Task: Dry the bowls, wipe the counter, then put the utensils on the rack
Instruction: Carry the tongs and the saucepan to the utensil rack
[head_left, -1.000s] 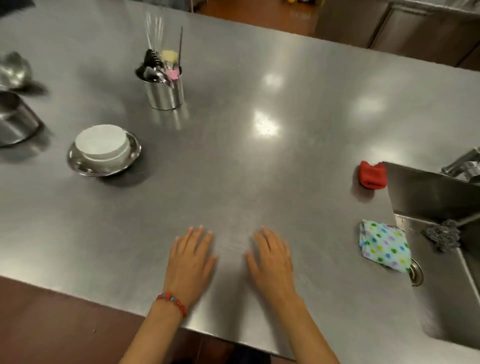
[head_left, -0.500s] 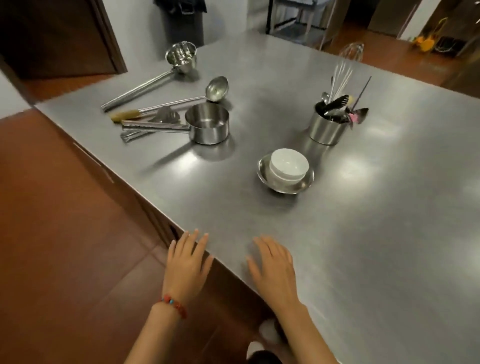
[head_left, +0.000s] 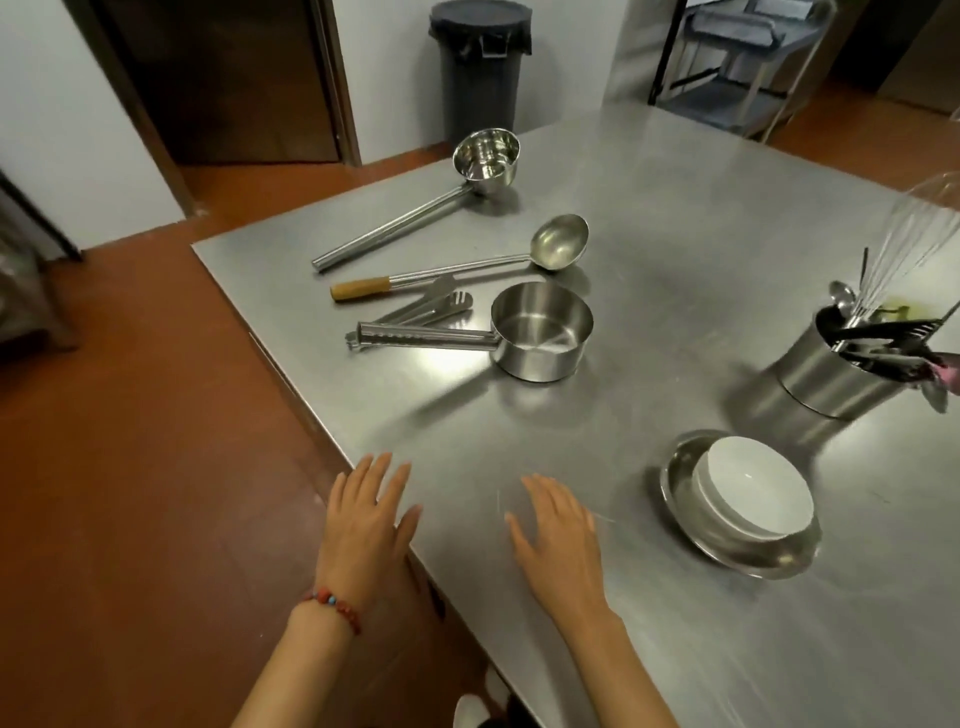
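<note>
So far no step of the task seems to be started, as I judge it from how things lie. Both hands are bare and hold nothing: the left hand (head_left: 366, 525) hovers over the near edge of the steel surface (head_left: 727, 218) with its fingers (head_left: 384, 478) straight and spread, and the right hand (head_left: 558, 540) is flat over the surface beside it, its fingers also released. Whether the palms touch the metal I cannot tell.

The bowls are to the right of the right hand: a white bowl (head_left: 756, 486) sits inside a wider steel bowl (head_left: 691, 525). Farther back lie the utensils: a saucepan (head_left: 540, 332) with its long handle pointing left, tongs (head_left: 426, 309) just behind that handle, a ladle (head_left: 561, 241) with a wooden grip, and a deep dipper (head_left: 485, 156) near the far corner. A steel holder (head_left: 826, 374) with a whisk and other tools stands at the right edge of the view.

No cloth and no rack are in this view. I think the first step, to dry the bowls, is the one in hand, and the next move calls for a cloth to be found and taken before the white bowl is lifted out of the steel one.
</note>
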